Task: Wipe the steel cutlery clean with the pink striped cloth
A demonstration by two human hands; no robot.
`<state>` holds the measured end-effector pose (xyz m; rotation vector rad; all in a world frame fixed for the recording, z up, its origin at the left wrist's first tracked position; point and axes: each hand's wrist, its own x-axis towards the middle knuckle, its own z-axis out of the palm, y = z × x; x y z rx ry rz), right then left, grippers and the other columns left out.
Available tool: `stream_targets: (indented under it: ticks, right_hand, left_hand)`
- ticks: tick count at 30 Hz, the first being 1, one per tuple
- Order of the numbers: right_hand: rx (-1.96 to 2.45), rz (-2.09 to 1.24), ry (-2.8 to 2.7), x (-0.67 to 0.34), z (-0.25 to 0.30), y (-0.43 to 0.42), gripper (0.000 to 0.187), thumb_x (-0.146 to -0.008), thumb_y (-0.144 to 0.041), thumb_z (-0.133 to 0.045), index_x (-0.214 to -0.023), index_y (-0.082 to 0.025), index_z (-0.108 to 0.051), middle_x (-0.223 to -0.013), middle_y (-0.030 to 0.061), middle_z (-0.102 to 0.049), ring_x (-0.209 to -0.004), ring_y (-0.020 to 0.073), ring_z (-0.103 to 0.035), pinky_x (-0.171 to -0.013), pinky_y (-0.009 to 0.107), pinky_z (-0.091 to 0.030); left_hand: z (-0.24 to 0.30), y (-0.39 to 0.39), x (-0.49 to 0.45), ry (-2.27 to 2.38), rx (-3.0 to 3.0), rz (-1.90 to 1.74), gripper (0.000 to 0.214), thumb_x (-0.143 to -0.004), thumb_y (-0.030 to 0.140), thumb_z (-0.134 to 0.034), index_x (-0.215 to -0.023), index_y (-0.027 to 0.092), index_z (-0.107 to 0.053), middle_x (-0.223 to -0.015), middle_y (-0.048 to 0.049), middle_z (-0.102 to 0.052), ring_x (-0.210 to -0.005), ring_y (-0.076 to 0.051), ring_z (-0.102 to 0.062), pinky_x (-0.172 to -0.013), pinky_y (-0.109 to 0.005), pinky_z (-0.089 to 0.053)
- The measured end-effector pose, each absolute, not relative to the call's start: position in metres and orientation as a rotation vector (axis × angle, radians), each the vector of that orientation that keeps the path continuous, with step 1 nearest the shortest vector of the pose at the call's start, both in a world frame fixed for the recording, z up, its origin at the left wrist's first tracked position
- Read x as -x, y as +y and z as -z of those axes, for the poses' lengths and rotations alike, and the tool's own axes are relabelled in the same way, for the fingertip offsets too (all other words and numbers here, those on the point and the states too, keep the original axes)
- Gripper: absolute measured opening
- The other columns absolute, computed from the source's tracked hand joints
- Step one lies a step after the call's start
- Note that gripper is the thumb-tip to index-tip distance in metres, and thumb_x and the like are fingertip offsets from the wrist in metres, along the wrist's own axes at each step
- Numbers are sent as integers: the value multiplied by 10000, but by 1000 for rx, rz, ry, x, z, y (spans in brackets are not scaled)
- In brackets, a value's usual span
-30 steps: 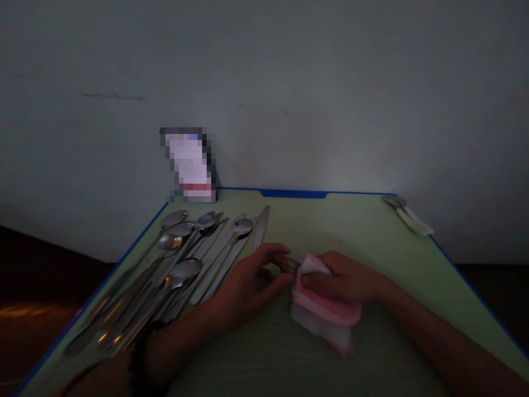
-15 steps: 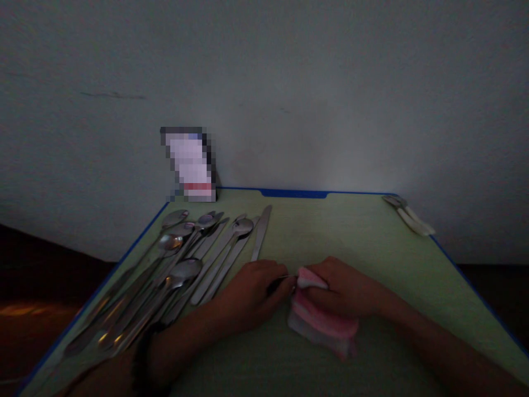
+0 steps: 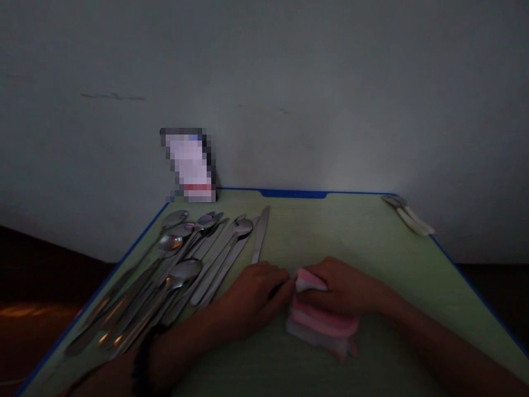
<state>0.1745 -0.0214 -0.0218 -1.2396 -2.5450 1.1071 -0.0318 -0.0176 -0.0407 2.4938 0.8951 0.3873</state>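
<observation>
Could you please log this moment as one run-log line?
right hand: gripping pink-and-white cloth | left hand: curled beside it, contents hidden | cutlery: laid on table, left side | white-handled tool: far right corner

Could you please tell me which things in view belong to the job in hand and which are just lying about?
Likely in the job:
Cloth, gripped by the right hand
Spoons and knives, lying left of and beyond the left hand

Apparently just lying about:
White-handled tool, far right corner of the table
Blurred screen, tilted up at the far left corner
</observation>
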Motion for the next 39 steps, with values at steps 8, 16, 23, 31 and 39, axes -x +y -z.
stream_targets:
  ticks: [8,16,23,31,39]
  right_hand:
    - [1190,-1092,-2564,-176,22,-21,144,-792,-265,-475,-733,-157,-549,-670,-5,-568,-588,98,-479,-565,213,-328]
    - [1239,-1102,-2522,-175,24,-20,119,-762,-243,-494,-698,-158,-548,-620,-21,-534,-553,91,-453,-527,208,-299]
    - [1261,-1048,-2528,-172,23,-23,233,-812,-343,-492,-688,-158,-558,-587,-25,-532,-529,80,-436,-513,206,-283]
    - [1161,-1105,-2534,-179,11,-19,240,-862,-353,-439,-792,-154,-554,-659,-4,-561,-576,97,-480,-543,213,-332]
    - [1139,-1518,-2421,-209,4,-4,294,-851,-415,-469,-884,-137,-558,-680,-14,-527,-575,82,-456,-493,187,-338]
  left_hand:
    - [39,-18,31,869,-2495,-387,321,-936,291,-319,-701,161,-495,-623,16,-494,-592,-113,-452,-578,-245,-311]
    - [36,-18,31,887,-2469,-377,334,-932,295,-324,-688,160,-507,-615,17,-499,-581,-108,-452,-563,-240,-311]
    - [38,-18,32,890,-2488,-349,324,-927,291,-320,-694,162,-504,-629,4,-517,-602,-121,-471,-585,-246,-336]
    - [38,-16,33,1001,-2324,-583,308,-933,279,-347,-698,155,-503,-632,21,-501,-599,-98,-481,-570,-220,-339]
    - [34,-14,34,1069,-2307,-649,322,-922,269,-356,-643,155,-469,-585,34,-444,-548,-88,-440,-529,-213,-316]
